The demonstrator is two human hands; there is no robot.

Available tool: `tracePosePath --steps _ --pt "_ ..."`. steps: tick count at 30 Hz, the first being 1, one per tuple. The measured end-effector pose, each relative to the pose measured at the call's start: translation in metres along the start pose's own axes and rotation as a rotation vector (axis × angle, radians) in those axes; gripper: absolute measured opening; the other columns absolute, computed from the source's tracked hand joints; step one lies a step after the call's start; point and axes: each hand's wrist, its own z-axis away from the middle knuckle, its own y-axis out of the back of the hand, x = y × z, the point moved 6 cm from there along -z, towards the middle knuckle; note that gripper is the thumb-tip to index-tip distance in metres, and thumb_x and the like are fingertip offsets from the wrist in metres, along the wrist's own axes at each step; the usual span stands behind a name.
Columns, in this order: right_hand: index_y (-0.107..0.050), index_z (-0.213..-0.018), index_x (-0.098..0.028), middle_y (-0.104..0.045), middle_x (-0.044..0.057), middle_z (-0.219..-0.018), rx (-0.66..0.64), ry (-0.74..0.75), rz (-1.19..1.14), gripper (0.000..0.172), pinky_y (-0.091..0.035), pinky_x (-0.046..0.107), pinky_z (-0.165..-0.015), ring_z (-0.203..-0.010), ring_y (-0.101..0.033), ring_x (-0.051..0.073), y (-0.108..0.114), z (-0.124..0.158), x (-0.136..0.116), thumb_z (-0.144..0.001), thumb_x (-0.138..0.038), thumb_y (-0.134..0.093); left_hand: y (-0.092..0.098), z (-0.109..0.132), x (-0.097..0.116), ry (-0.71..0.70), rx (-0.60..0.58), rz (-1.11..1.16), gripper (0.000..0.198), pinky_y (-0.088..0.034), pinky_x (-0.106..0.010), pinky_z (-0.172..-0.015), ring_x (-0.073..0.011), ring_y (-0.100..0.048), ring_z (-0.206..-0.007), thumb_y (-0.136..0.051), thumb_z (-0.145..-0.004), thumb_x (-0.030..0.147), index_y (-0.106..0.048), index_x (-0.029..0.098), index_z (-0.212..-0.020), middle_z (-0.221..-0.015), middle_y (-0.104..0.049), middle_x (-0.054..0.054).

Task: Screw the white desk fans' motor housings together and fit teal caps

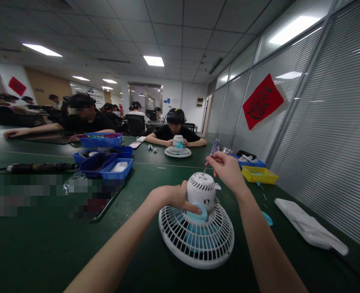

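Note:
A small white fan [200,191] lies face down on the green table, its round slatted grille below and the motor housing on top. Inside the grille, light blue blades show through. My left hand [180,198] grips the side of the housing, with the thumb pressed on a light blue round part [197,213]. In my right hand [224,167] is a screwdriver [214,147] with a clear purple handle, pinched between the fingers. Its shaft slants down to the top of the housing; whether the tip sits in a screw is too small to tell.
To the right stand a yellow bin [259,175], a light blue piece [267,218] and a white fan base [310,226]. Blue bins [117,167] and an electric screwdriver [42,167] are at left. Across the table, a person [175,128] holds another fan [177,151].

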Motion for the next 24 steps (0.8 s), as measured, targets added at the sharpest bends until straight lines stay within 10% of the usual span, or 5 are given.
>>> tracePosePath --steps 24 --pt "-0.053 -0.075 -0.015 -0.066 0.005 -0.075 -0.065 -0.035 -0.022 0.017 -0.036 0.019 -0.039 -0.036 -0.045 0.005 -0.0051 -0.0014 0.003 -0.085 -0.026 -0.044 -0.0008 -0.0009 0.0007 0.006 -0.014 0.006 0.113 -0.037 -0.046 -0.099 -0.0366 -0.04 -0.122 -0.056 -0.054 0.075 -0.011 0.017 -0.14 -0.144 -0.027 -0.018"
